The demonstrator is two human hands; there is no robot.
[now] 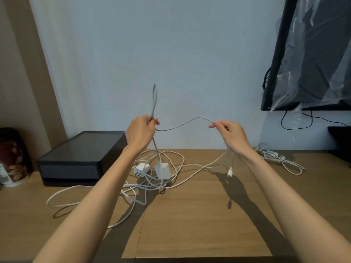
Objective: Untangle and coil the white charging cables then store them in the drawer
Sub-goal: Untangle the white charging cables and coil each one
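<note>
Hands are both raised above a wooden table (190, 224), well apart, with one white cable (182, 125) strung between them in a shallow wave. The left hand (141, 131) grips the cable with its fingers curled round it, and a narrow doubled loop (154, 99) stands upright above the fist. The right hand (231, 135) pinches the cable between thumb and fingertips. Below this hand a short length hangs down and ends in a white connector (230, 171) clear of the table. From the left hand another strand drops toward a white charger block (161, 169). A second charger (140, 168), prongs showing, lies just beside it. Both sit in a loose tangle of white cables (152, 185) spread over the table's middle and left. A black drawer unit (81, 158) stands at the back left against the wall, its drawer closed. A separate cable bundle (281, 160) lies at the back right, below a plastic-wrapped screen (313, 54). A patterned canister (11, 158) stands at the far left.
</note>
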